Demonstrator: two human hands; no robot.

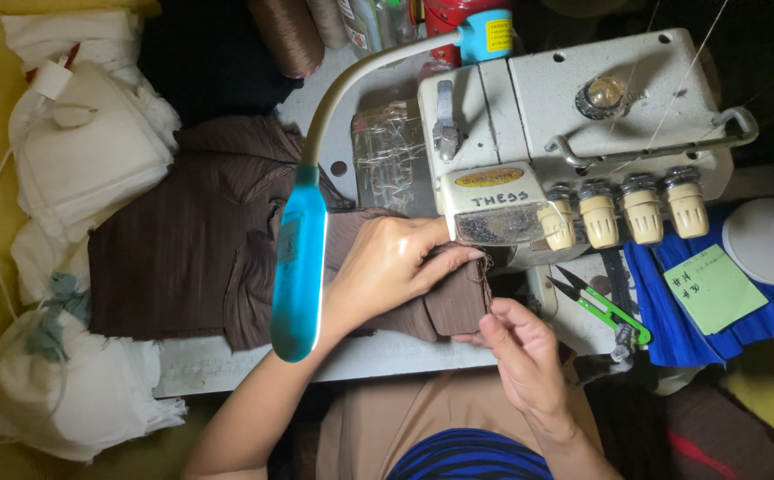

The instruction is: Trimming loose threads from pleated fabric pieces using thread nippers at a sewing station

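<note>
Nearest the camera, the right hand [522, 356] comes up from the lower edge, thumb and forefinger pinched together on the frayed near edge of the brown ribbed fabric [200, 240]; the other fingers curl under and are hard to make out; just beyond it the left hand [393, 267] lies palm down on the same cloth, fingers together and pressed flat, their tips touching the front of the overlock sewing machine [573, 133]; the fabric spreads leftward over the white sewing table [227, 364], folded in a bunch beneath the left palm, with its far end reaching the machine's side; a turquoise lamp head [299, 267] on a grey gooseneck hangs in front of the left forearm and hides part of the cloth and wrist; the needle area is covered by the left fingertips and a clear guard, so the stitching point cannot be seen; right of the hands, green thread snips [602, 307] rest on the machine bed, near a green sticky note [712, 287] lying on blue pleated cloth [662, 320]; four cream tension knobs [622, 209] line the machine front; to the far left, white cloth bundles [84, 151] pile up, partly cut off; at the top edge, thread cones [291, 34] are cropped.
</note>
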